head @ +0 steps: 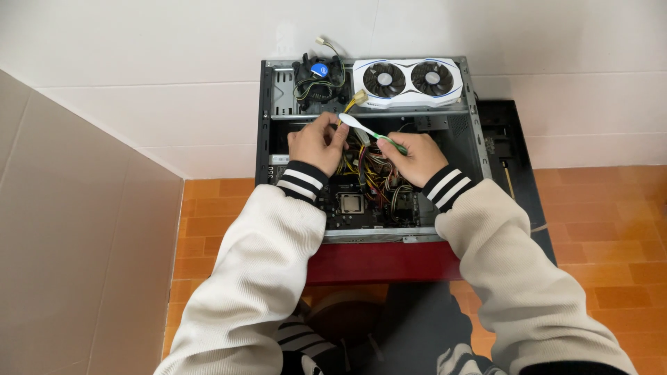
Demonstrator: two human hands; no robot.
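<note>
Over the open computer case [267, 118], the right hand [415, 157] is gripping a white-and-green toothbrush [372, 132] — fingers curled tight around its handle, the brush head pointing toward the left hand [316, 144]. The left hand is closing its fingertips on something small just beside the brush head, above the tangle of yellow and red cables [361, 170]; what it is pinching I cannot tell. A white twin-fan graphics card [408, 81] and a black cooler fan [318, 78] are lying on the case's far edge — its motherboard [351, 203] showing nearer the person.
</note>
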